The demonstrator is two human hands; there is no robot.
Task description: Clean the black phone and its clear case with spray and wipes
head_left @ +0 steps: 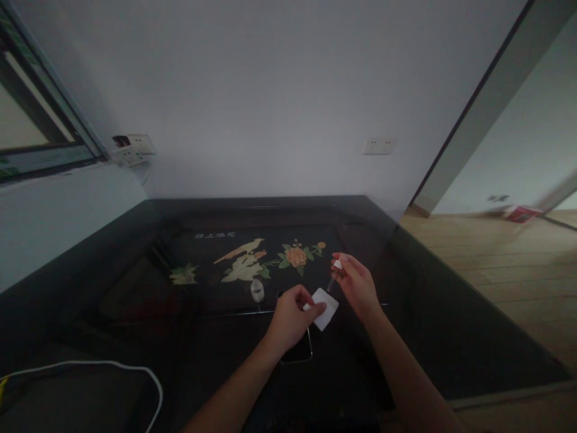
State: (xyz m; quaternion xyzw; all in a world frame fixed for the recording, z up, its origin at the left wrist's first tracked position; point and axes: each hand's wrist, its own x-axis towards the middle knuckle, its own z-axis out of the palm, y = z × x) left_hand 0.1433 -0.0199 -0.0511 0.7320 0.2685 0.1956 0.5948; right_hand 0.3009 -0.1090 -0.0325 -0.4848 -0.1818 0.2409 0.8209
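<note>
My left hand (291, 313) pinches a white square pad (326, 309), thin like a cotton pad or folded tissue, between thumb and fingers. My right hand (358, 287) is closed on a dropper (332, 281) with a white top and a clear, narrow tube. The tube slants down to the left, its lower end close to the pad's upper corner; whether they touch I cannot tell. A small clear bottle (257, 291) stands on the dark table, left of my hands. Beneath my left hand lies a phone (298, 350), partly covered by the hand and wrist.
The glossy black table (216, 385) bears a bird-and-flower picture (246, 264). A white cable (112, 362) curves across the lower left. Behind the table rises a pale wall with a socket (379, 146); another socket with plugs (130, 150) sits left, near the window.
</note>
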